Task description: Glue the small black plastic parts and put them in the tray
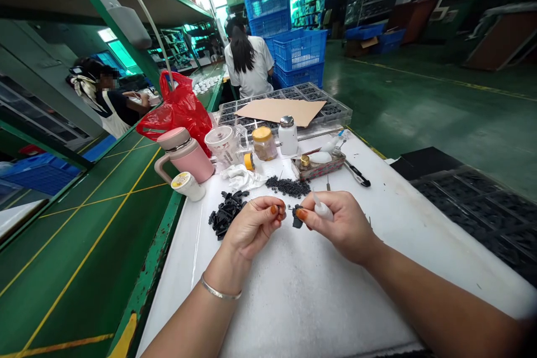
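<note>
Over the white tabletop (268, 302), my right hand (348, 224) pinches a small black plastic part (297, 218) between thumb and finger. The same hand also grips a small white squeeze bottle (324, 210) with a narrow nozzle. Close by on the left, my left hand (255, 224) has its fingertips pressed together, facing the black part; what they hold is too small to make out. Behind my left hand is a heap of black plastic pieces (226, 212). A pile of tiny black rings (289, 186) lies just beyond both hands.
Along the back stand a pink thermos (188, 156), a clear mug (220, 145), a yellow-lidded jar (264, 145), a white metal-capped bottle (287, 137) and a small tray (323, 165). A utility knife (357, 173) lies right. Compartment trays (335, 112) sit behind; two people work farther off.
</note>
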A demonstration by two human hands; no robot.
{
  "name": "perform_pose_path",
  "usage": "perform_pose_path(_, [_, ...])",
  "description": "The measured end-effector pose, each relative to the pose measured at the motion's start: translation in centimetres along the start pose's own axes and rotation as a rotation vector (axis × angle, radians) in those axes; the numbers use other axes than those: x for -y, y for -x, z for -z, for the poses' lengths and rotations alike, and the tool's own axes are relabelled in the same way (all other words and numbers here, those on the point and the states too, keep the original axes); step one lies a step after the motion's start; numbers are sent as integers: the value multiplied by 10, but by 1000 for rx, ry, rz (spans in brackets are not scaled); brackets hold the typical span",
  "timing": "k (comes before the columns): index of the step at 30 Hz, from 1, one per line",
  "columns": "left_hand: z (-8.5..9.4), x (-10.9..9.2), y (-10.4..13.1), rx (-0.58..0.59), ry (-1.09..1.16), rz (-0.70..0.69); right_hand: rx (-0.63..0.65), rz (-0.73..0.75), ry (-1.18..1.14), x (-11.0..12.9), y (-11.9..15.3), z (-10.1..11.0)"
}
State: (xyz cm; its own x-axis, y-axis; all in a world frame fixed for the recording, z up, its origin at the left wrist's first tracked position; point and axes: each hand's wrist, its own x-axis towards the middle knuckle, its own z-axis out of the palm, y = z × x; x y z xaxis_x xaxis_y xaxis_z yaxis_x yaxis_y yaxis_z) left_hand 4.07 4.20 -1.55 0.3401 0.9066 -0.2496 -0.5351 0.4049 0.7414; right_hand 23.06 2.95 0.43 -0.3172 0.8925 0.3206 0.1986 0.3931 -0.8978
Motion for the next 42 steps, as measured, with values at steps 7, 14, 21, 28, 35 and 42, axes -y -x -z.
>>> perform_pose_path(7, [-2, -1, 2, -13, -61, -3, -10, 7, 5, 0, 1, 1])
perform_pose_path(14, [-7, -3, 4, -15, -78, -42, -13, 3, 12, -1, 1, 1])
perform_pose_path(21, [-6, -5, 4, -3, -56, -70, -5, -2, 18, 0, 0, 1])
perform_pose_path(28, [-3, -3, 2, 40, -50, -55, 3, 34, 25, 0, 2, 1])
perform_pose_path(35, [-1, 2, 2, 83, -24, -38, 16, 130, 21, 4, 2, -2])
perform_pose_path(42, [-6, 4, 2, 120, 4, -9, 6, 183, 55, 4, 2, -5])
